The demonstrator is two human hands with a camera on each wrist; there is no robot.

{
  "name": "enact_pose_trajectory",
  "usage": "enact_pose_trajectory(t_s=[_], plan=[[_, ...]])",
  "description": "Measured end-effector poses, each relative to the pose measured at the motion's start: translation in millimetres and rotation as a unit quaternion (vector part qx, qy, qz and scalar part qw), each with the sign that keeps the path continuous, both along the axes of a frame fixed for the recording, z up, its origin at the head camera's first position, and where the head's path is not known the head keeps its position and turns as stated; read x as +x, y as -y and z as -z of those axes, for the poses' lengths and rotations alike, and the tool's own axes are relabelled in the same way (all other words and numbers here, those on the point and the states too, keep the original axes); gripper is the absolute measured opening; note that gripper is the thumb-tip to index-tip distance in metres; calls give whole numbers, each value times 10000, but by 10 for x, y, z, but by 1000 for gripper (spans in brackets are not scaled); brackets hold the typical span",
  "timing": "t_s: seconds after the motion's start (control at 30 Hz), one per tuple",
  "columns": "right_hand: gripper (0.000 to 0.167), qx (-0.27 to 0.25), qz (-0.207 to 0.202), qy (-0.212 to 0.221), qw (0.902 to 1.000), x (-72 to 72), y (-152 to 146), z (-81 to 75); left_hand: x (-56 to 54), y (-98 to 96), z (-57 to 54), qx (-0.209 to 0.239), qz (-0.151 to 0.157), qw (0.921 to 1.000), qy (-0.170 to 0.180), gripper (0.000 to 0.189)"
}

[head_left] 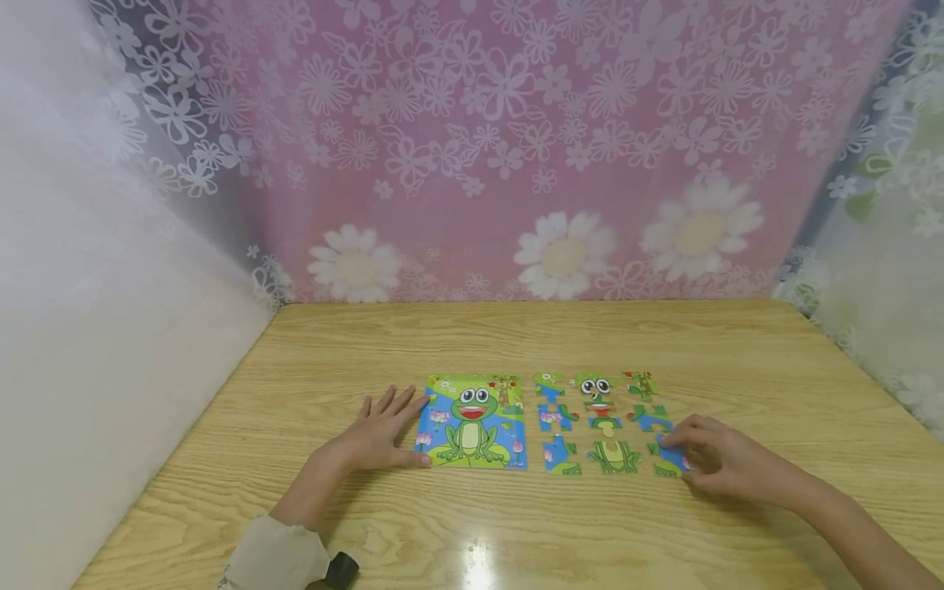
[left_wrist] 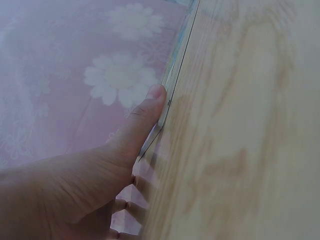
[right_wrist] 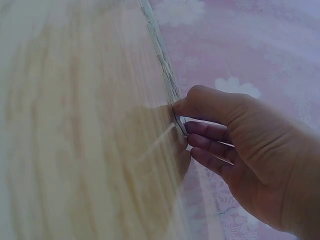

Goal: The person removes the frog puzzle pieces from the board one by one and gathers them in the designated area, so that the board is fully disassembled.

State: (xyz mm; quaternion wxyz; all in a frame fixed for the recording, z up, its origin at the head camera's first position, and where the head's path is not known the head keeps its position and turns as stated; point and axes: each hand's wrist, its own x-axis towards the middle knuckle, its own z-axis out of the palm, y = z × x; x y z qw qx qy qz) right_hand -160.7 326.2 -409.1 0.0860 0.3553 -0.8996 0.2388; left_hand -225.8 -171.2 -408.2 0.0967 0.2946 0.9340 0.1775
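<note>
A square frog picture board lies flat on the table. My left hand rests at its left side with fingers spread, the fingertips and thumb touching the edge. In the left wrist view, the thumb lies against the board's thin edge. To the right, several frog jigsaw pieces sit slightly apart in rows, among them a frog-head piece and a frog-legs piece. My right hand pinches the lower right corner jigsaw piece between thumb and curled fingers, partly covering it.
The wood-grain table reaches back to a pink flowered curtain. A pale cloth wall borders the left, and another flowered cloth the right. A dark watch-like band shows by the left sleeve.
</note>
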Motion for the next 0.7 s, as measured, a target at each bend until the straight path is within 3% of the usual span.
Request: enact_pose_trajectory(t_s=[0.4, 0.7], plan=[[32, -70, 103, 389, 9992, 6, 21, -32, -10, 13, 19, 5, 47, 10000, -77, 94], [33, -130, 464, 148, 9987, -45, -55, -173, 2, 33, 21, -4, -47, 10000, -23, 94]])
